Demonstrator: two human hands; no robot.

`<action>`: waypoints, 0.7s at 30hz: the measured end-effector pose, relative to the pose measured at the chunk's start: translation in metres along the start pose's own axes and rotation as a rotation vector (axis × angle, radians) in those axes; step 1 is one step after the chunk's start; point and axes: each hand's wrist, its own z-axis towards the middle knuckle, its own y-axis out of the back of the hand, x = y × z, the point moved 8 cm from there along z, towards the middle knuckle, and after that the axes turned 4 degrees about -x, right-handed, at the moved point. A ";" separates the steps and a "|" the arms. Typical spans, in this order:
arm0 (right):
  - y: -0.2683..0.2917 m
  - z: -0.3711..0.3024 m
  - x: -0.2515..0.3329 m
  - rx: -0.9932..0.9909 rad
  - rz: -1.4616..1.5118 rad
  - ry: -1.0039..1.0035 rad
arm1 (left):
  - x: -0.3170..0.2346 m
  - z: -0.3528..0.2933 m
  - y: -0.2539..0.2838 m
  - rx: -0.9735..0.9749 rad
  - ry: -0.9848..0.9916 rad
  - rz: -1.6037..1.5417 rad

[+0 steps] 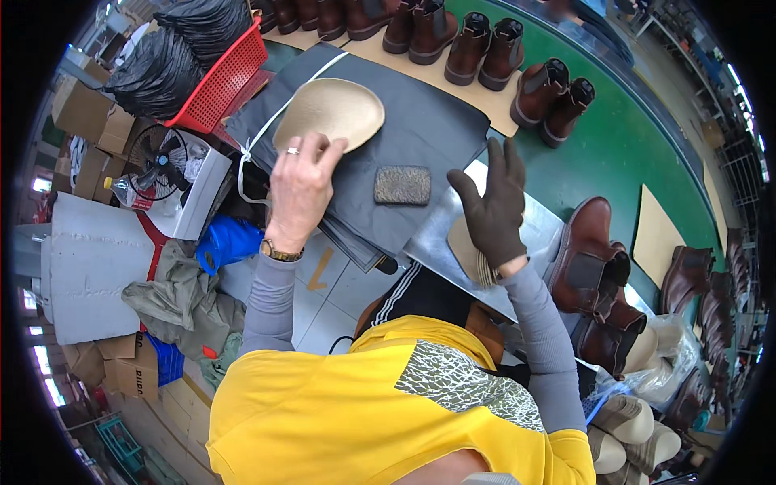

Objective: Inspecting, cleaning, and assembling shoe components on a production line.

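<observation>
My left hand (303, 182), bare with a ring and a wristwatch, has its fingers curled together at the near edge of a beige, oval, dish-shaped piece (335, 109). Its fingertips overlap that edge, and the thumb's grip is partly hidden. The piece rests over dark grey sheeting (388, 121). To its lower right lies a dark, rough rectangular block (402, 186), touched by neither hand. My right hand (495, 210), in a dark glove, is spread with thumb and fingers apart. It hovers over or beside a stack of beige, round-edged pieces (462, 246) on a shiny metal sheet (432, 242).
Brown ankle boots (428, 32) line the far side of the green table (598, 162); more boots (582, 259) stand right of my right arm. A red basket (222, 89) with black bundles is at far left, above a small fan (159, 162). Beige shoe lasts (626, 420) sit lower right.
</observation>
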 end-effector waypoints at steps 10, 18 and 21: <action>-0.039 -0.006 0.072 0.459 0.135 0.507 | -0.009 0.000 -0.037 0.334 -0.113 -0.332; -0.042 0.008 0.057 0.584 0.177 0.531 | -0.005 0.002 -0.027 0.376 -0.131 -0.422; -0.037 0.012 0.059 0.428 0.179 0.553 | -0.007 0.009 -0.030 0.325 -0.168 -0.432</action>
